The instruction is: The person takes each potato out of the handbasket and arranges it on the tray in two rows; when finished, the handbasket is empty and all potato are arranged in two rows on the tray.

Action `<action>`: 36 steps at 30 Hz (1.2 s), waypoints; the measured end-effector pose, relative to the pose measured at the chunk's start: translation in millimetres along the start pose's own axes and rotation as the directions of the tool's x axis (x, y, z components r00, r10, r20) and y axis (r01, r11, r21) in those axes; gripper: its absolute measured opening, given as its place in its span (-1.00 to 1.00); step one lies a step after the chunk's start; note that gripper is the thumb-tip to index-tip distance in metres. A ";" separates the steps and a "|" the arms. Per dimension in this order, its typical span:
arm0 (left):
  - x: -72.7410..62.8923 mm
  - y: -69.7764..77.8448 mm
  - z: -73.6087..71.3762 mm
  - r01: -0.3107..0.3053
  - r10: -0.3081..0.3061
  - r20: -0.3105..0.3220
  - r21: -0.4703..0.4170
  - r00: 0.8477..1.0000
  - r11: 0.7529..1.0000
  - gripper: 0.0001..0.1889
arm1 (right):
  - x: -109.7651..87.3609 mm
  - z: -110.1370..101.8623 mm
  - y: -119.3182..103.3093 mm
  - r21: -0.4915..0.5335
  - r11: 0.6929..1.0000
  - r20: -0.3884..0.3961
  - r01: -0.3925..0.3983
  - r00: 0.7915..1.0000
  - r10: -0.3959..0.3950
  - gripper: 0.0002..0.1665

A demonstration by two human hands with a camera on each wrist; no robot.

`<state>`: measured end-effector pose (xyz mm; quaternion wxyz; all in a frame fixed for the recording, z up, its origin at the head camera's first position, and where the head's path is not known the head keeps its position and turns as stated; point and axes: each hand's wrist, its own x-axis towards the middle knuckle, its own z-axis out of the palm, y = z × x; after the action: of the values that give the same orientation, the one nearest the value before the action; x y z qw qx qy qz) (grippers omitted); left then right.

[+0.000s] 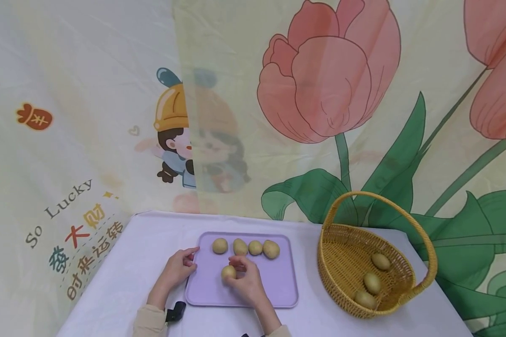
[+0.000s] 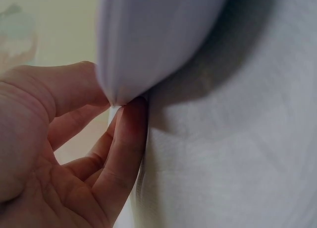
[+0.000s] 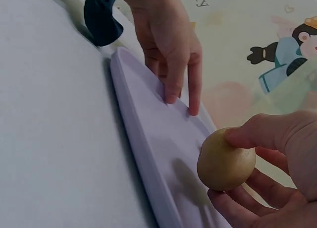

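Note:
My right hand [image 1: 246, 280] pinches a small, round yellow potato [image 1: 229, 272] between thumb and fingers. In the right wrist view, the potato [image 3: 226, 159] is held above the lilac tray [image 3: 148, 124], and its shadow falls on the tray. At the tray's left edge, my left hand [image 1: 179, 267] grips the rim; the left wrist view shows thumb and fingertips meeting at the tray's edge [image 2: 148, 44]. Several potatoes lie in a row along the far side of the tray [image 1: 274, 285], among them a large one [image 1: 271, 249] at the right end.
Right of the tray stands a wicker basket [image 1: 337, 290] with a tall arched handle, holding 3 potatoes [image 1: 372, 283]. A white cloth [image 1: 308, 323] covers the table. Printed curtains [image 1: 223, 93] hang behind it. A black device [image 1: 176, 311] sits at the left wrist.

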<state>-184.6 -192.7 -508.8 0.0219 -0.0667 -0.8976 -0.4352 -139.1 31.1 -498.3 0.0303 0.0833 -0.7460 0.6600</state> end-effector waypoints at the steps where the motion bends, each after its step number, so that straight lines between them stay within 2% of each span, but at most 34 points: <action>1: 0.0 -0.4 -0.1 -0.003 0.003 -0.001 -0.002 1.000 1.000 -0.49 | -0.3 2.4 0.6 -0.005 1.000 0.002 0.000 1.000 0.000 -0.48; 3: -0.1 -0.8 -0.2 -0.009 0.009 -0.005 -0.001 1.000 1.000 -0.49 | 0.0 5.8 7.7 0.008 1.000 0.014 0.001 1.000 -0.001 -0.48; 9: -0.2 -1.3 0.6 -0.014 0.014 -0.010 -0.004 1.000 1.000 -0.49 | -2.5 11.9 8.4 0.020 1.000 0.035 0.011 0.999 -0.011 -0.52; 21: 0.6 -0.8 0.5 -0.016 0.016 -0.015 -0.003 1.000 1.000 -0.48 | 0.5 19.2 11.1 -0.079 0.996 0.058 0.046 0.997 -0.041 -0.53; 36: -0.2 -2.3 0.9 -0.001 0.001 -0.017 -0.004 1.000 1.000 -0.48 | 0.8 24.1 12.9 -0.099 0.995 0.065 0.021 0.998 -0.014 -0.53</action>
<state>-184.7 -193.4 -511.2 0.0296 -0.0634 -0.8964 -0.4378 -140.5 8.6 -513.8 0.0164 0.1093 -0.7779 0.6186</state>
